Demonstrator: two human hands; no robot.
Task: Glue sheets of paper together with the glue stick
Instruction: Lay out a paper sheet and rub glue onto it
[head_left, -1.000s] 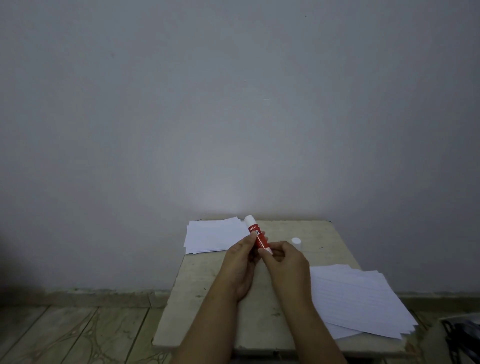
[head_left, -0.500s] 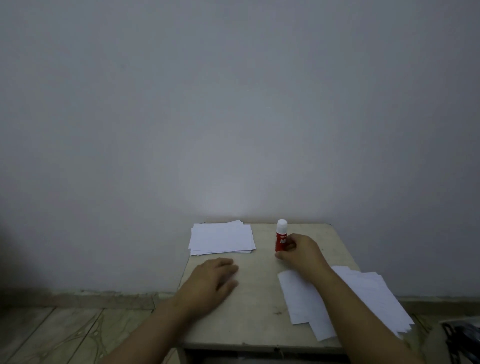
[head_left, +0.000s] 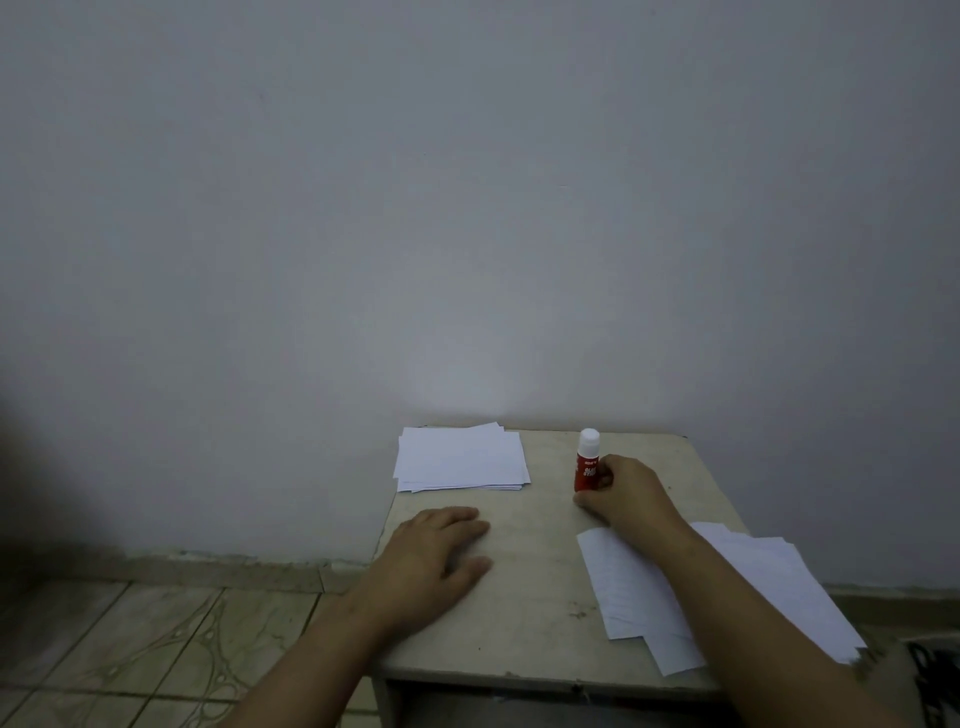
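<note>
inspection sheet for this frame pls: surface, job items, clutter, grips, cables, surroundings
Surface: small pale table, scuffed, against the wall.
Job's things: glue stick upright, capped, far right of centre; neat paper stack at far left corner; fanned loose sheets at right, overhanging the near edge.
Clutter: nothing seen.
Grips: left hand flat on the table, holding nothing; right hand with fingers curled round the glue stick.
Cables: nothing seen.
Surroundings: plain grey wall; tiled floor; dark object at lower right, unclear.

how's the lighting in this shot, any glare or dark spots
Head view: dim overall, with a bright patch on the wall just behind the table; the left edge and floor fall dark; no glare on the glue stick, whose label is too blurred to read.
</note>
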